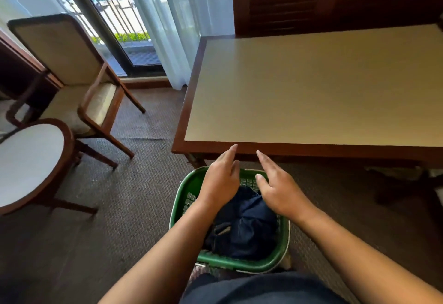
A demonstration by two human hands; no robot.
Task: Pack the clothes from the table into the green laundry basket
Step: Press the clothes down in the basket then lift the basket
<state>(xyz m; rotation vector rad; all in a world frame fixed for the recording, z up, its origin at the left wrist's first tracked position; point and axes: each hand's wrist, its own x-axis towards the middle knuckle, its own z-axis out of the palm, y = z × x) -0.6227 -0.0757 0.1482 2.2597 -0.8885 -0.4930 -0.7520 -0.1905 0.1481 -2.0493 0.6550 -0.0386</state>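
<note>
Below both palms: dark blue clothes (242, 227) heaped in green laundry basket (239, 264) on floor. Left hand (220, 181) and right hand (278, 189) flat-fingered, holding nothing, hovering above. Beyond fingertips: table (311, 87) top showing no garments. Best pressing heap down evenly, checking table's far right.

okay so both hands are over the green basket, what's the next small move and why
Probably draw both hands back and stop. The part of the table in view shows no clothes, and dark blue clothes already lie in the green basket. The left hand and right hand are open above it, holding nothing.
</note>
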